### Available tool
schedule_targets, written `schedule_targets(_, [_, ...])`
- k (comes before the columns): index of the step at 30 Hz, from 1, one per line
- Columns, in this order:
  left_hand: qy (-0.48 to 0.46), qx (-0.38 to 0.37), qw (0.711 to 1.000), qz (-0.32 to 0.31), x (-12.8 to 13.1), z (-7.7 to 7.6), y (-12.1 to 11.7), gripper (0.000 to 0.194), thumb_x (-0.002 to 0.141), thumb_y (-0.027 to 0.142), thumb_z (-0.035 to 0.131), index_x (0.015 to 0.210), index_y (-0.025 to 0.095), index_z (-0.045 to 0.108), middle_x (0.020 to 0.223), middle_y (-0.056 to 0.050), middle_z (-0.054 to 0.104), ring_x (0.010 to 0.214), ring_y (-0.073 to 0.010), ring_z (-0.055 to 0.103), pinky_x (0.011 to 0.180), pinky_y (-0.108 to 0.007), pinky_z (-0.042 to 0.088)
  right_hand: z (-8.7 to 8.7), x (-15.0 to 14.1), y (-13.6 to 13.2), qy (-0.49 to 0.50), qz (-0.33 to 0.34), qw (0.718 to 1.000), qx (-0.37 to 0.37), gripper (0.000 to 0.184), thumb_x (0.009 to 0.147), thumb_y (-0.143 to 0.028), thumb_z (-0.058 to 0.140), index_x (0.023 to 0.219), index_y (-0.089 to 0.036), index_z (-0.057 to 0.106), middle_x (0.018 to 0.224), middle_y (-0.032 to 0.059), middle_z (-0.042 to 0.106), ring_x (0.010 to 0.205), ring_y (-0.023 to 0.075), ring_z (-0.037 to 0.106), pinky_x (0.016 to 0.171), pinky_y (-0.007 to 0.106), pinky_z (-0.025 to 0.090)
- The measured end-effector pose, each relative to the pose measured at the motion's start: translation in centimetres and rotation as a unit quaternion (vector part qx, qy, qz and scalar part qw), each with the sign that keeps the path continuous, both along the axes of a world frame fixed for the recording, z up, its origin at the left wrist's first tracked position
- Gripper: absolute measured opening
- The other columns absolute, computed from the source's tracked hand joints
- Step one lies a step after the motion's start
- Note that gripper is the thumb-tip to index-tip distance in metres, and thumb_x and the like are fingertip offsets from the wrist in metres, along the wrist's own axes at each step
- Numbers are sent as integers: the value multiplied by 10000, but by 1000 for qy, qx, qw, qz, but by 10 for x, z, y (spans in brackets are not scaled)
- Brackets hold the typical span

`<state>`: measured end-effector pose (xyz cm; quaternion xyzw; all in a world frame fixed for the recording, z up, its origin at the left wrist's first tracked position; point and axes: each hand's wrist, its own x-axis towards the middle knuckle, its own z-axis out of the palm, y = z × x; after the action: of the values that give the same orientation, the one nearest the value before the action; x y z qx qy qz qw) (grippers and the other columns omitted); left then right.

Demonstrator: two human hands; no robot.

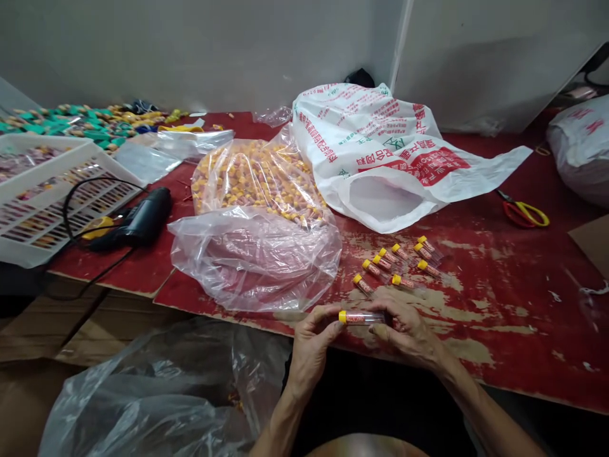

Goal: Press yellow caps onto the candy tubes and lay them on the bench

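I have the clear tube (pixel 364 318) level at the near edge of the table (pixel 518 273), my left hand (pixel 311 339) pinching its yellow cap (pixel 342 317), my right hand (pixel 409 330) the other end. Probably light, stiff, slick; best held by both ends.

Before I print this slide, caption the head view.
Left hand and right hand hold a yellow-capped tube at a worn red table.

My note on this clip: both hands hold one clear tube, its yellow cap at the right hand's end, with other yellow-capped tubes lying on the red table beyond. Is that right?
Not quite. The head view shows the yellow cap of the clear tube at the end by the left hand, not the right hand. The rest of your note is right.
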<state>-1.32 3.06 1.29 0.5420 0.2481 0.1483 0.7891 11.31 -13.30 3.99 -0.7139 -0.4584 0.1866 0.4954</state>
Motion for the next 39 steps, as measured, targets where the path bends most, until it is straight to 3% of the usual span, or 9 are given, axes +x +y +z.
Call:
schedule_targets(10, [0, 21, 1000, -21, 5, -5, -2, 163, 690, 227, 759, 850, 211, 734, 834, 0, 630, 811, -138, 578, 781, -228, 447, -8, -1, 2, 30, -57, 990, -122, 300, 930, -388, 412, 840, -179, 609, 702, 8, 599, 644, 146, 539, 606, 251, 402])
schedule_targets(14, [15, 14, 1000, -10, 5, -3, 0, 164, 697, 240, 749, 851, 192, 723, 829, -11, 629, 793, -146, 576, 759, -243, 461, -6, -5, 1, 28, -54, 993, -96, 280, 881, -357, 488, 1095, -184, 537, 939, 46, 614, 775, 165, 557, 674, 265, 429])
schedule_targets(17, [9, 11, 1000, -13, 5, -3, 0, 165, 688, 238, 756, 844, 194, 726, 820, -9, 633, 792, -143, 576, 758, -236, 457, -7, -5, 1, 28, -65, 992, -105, 243, 921, -380, 410, 915, -189, 560, 743, 9, 578, 646, 143, 514, 595, 250, 393])
schedule_targets(19, [4, 8, 1000, -10, 5, -4, 1, 169, 680, 238, 762, 841, 199, 728, 823, -5, 635, 798, -141, 578, 759, -228, 455, -9, -5, 1, 25, -80, 989, -124, 351, 938, -431, 362, 771, -189, 553, 623, -10, 519, 570, 134, 468, 547, 247, 357])
schedule_targets(24, [21, 37, 999, 1, 4, -6, 3, 175, 678, 258, 762, 838, 195, 730, 837, -8, 638, 826, -152, 585, 784, -234, 454, -6, -6, 4, 43, -79, 992, -90, 256, 895, -396, 462, 971, -181, 580, 794, 14, 588, 685, 144, 519, 608, 241, 384])
schedule_targets(29, [17, 61, 998, -3, 4, -9, 5, 187, 653, 264, 781, 827, 208, 742, 844, -12, 660, 842, -162, 596, 785, -231, 459, -11, -11, 3, 45, -115, 987, -102, 403, 924, -436, 361, 673, -177, 540, 569, -20, 462, 533, 119, 421, 513, 238, 315])
schedule_targets(34, [24, 56, 998, -9, 7, -8, 5, 208, 651, 278, 781, 842, 208, 744, 835, -18, 665, 827, -174, 604, 765, -250, 477, -10, -11, -2, 60, -104, 991, -66, 274, 883, -418, 489, 964, -178, 593, 814, 18, 599, 700, 142, 521, 613, 237, 394])
schedule_targets(37, [18, 56, 998, -11, 8, -5, 2, 196, 639, 274, 788, 815, 200, 746, 834, -23, 656, 826, -175, 604, 766, -255, 482, -11, -10, -5, 61, -115, 987, -90, 404, 923, -457, 374, 719, -170, 572, 619, 1, 538, 572, 132, 481, 554, 244, 371])
schedule_targets(39, [9, 54, 999, -6, 8, -4, 0, 193, 638, 268, 786, 813, 198, 745, 836, -26, 649, 826, -179, 604, 769, -267, 485, -13, -10, -7, 56, -126, 986, -93, 424, 925, -475, 358, 744, -169, 589, 663, 18, 573, 615, 149, 516, 590, 257, 400])
